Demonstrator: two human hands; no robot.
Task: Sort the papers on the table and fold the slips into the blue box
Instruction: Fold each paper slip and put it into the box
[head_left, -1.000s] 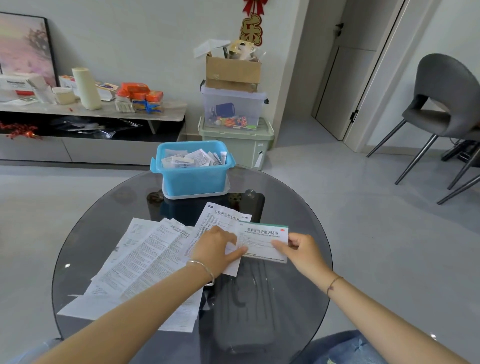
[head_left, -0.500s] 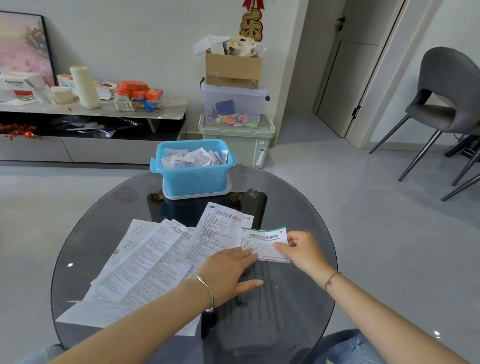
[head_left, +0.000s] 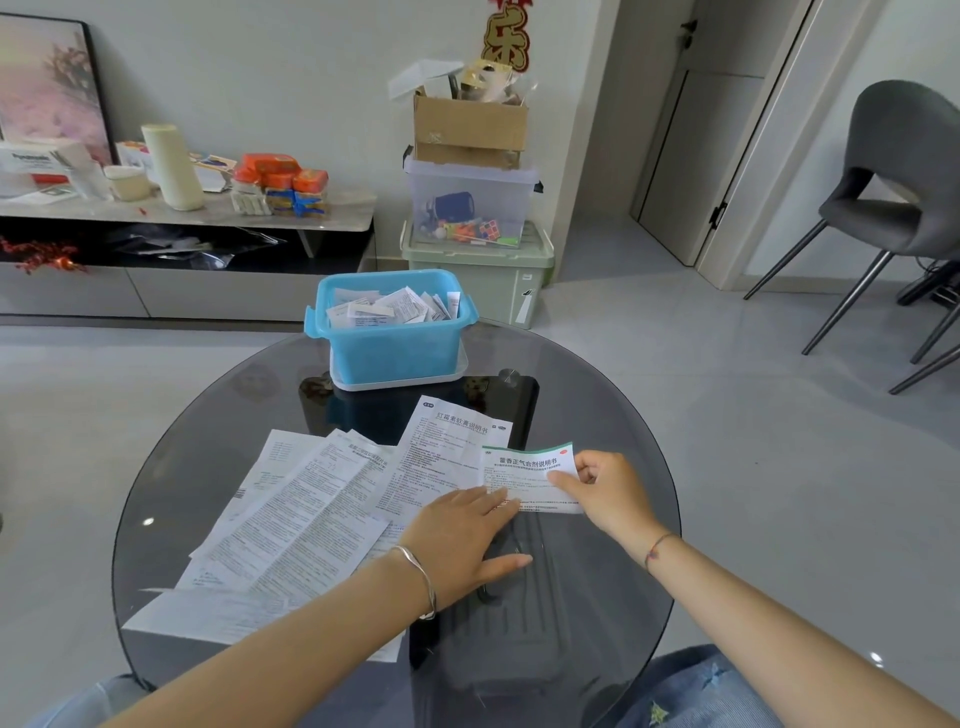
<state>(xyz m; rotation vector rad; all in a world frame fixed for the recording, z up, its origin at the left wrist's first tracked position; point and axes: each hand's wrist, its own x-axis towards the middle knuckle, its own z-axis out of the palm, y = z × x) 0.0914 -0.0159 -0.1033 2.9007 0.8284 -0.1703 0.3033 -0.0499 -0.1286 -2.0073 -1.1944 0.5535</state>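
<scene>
Slip (head_left: 530, 470) pinched by right hand (head_left: 608, 491); left hand (head_left: 462, 535) presses it, flat-palmed.

My bench (head_left: 218, 426) is smoked glass, super glossy. Slips (head_left: 311, 519) are thin matt paper, creased. Box (head_left: 395, 353) is smooth blue plastic, bangle (head_left: 421, 577) shiny metal, jeans (head_left: 696, 691) denim.

I am wearing the only camera on my head, so it is looking forward and down, sitting close above the round glass table (head_left: 613, 415), while the far wall (head_left: 291, 78) and door (head_left: 696, 156) are filling its upper edge.
</scene>
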